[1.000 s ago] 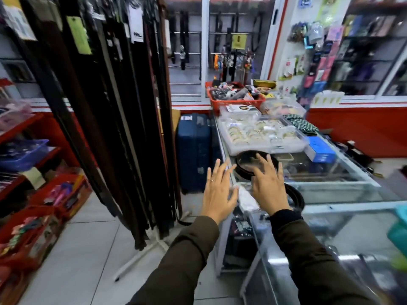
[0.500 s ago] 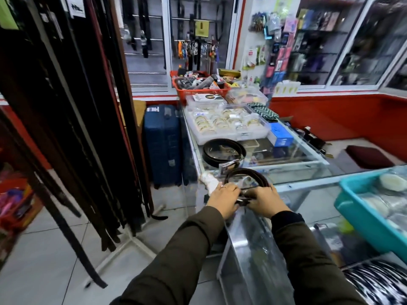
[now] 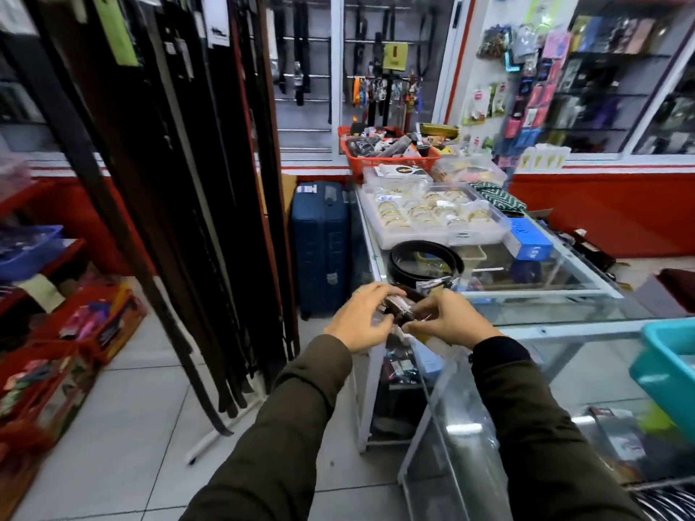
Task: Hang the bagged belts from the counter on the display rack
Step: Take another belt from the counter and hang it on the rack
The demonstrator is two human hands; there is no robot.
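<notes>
Shop fittings crowd every side of my view, with a glass counter running away in front of me. Both my hands meet just above its near corner: my left hand curls its fingers around a coiled dark belt in clear wrap, and my right hand pinches the same bundle from the other side, so the bagged belt sits lifted between my two palms. Just beyond my knuckles a second coiled black belt lies flat on the glass. Behind it sits a clear tray of gold bangles, with a blue box to its right and a red basket farther back. To my left the display rack stands on the tiled floor, thick with long hanging belts, and a blue suitcase stands between rack and counter.
</notes>
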